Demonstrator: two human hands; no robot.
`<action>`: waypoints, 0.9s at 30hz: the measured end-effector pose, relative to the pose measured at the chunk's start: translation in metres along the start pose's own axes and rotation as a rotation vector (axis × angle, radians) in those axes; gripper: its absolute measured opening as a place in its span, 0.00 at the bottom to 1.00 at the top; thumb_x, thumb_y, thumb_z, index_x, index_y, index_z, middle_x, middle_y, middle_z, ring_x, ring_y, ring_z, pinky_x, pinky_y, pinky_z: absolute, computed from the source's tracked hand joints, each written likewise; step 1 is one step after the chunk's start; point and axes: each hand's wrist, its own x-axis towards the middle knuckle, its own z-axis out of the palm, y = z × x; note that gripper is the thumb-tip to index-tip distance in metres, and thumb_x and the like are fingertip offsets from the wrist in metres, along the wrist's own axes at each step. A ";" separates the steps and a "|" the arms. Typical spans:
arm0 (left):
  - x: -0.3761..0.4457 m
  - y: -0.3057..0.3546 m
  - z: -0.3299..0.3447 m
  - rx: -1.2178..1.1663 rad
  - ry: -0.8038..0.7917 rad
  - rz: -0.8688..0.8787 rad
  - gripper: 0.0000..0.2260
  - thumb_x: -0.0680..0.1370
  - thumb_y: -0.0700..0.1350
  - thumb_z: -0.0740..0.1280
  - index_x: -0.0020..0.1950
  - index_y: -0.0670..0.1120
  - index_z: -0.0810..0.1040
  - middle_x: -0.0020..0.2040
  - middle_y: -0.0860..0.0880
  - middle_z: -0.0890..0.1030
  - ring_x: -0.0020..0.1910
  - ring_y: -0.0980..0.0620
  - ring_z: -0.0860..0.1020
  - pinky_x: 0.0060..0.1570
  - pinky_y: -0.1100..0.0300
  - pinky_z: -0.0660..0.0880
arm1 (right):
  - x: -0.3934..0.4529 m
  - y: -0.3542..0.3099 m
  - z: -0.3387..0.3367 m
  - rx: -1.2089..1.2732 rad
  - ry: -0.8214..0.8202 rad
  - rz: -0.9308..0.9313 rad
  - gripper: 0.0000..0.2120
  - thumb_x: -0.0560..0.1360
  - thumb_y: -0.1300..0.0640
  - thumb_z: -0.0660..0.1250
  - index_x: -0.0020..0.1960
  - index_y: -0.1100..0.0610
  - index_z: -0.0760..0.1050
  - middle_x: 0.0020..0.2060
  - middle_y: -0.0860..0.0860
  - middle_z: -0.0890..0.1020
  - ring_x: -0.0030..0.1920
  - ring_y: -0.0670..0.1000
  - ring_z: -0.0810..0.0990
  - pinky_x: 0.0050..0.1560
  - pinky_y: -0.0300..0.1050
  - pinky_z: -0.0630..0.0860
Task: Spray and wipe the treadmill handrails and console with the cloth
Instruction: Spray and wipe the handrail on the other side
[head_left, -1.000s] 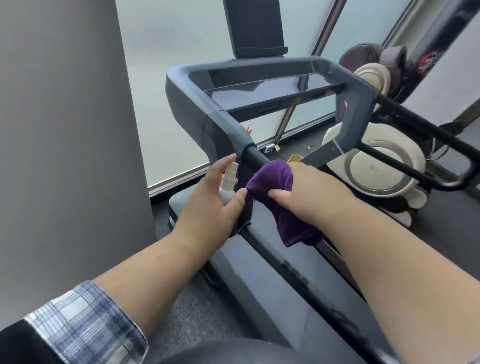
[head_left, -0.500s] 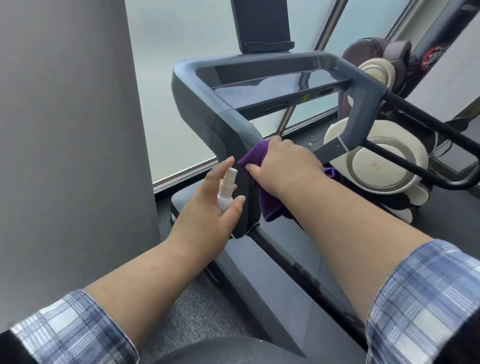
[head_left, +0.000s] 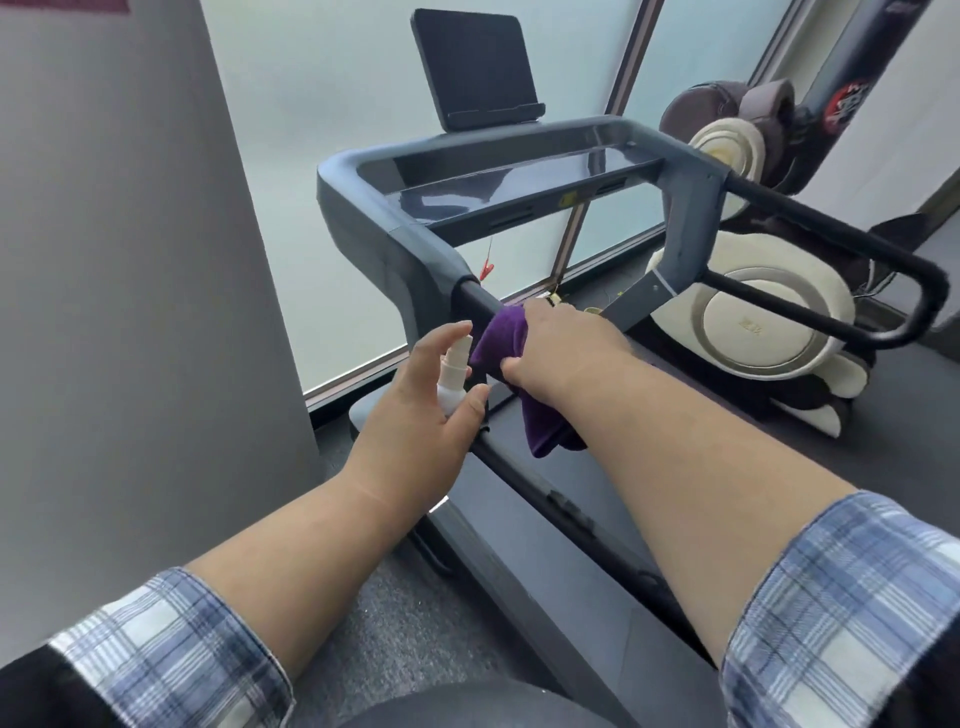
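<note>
Cloth (head_left: 501, 340): purple, wrapped over the near end of the left handrail (head_left: 475, 300), loose tail hanging toward the deck (head_left: 597, 499); right hand (head_left: 558, 353) clasps it, fingers curled round cloth and rail. Spray bottle (head_left: 453, 376): white, upright, just left of the cloth; left hand (head_left: 423, 415) holds it, thumb against its body, forefinger raised beside the nozzle. Console (head_left: 519, 182): dark, glossy, between grey uprights. Tablet stand (head_left: 475, 67) above. Right handrail (head_left: 831, 234) black. Massage chair (head_left: 753, 317) behind. Grey pillar (head_left: 130, 260) left
</note>
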 end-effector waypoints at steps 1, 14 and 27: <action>-0.006 0.006 0.007 -0.003 -0.003 0.003 0.24 0.79 0.55 0.66 0.63 0.79 0.59 0.58 0.62 0.76 0.49 0.62 0.78 0.46 0.60 0.72 | -0.010 0.009 0.000 0.008 -0.010 0.002 0.29 0.73 0.39 0.65 0.67 0.53 0.66 0.60 0.56 0.76 0.58 0.62 0.77 0.46 0.54 0.74; -0.121 0.097 0.130 -0.038 -0.085 0.004 0.22 0.73 0.68 0.62 0.65 0.78 0.60 0.56 0.62 0.78 0.48 0.64 0.78 0.44 0.62 0.72 | -0.167 0.147 0.019 0.093 0.005 -0.020 0.27 0.72 0.36 0.66 0.64 0.50 0.67 0.57 0.54 0.76 0.57 0.61 0.78 0.43 0.52 0.74; -0.207 0.122 0.168 0.077 -0.064 -0.048 0.22 0.79 0.57 0.67 0.65 0.78 0.61 0.50 0.66 0.78 0.40 0.65 0.79 0.36 0.61 0.75 | -0.259 0.224 0.117 0.831 0.440 0.015 0.33 0.69 0.37 0.69 0.72 0.43 0.66 0.64 0.45 0.75 0.61 0.46 0.74 0.58 0.40 0.67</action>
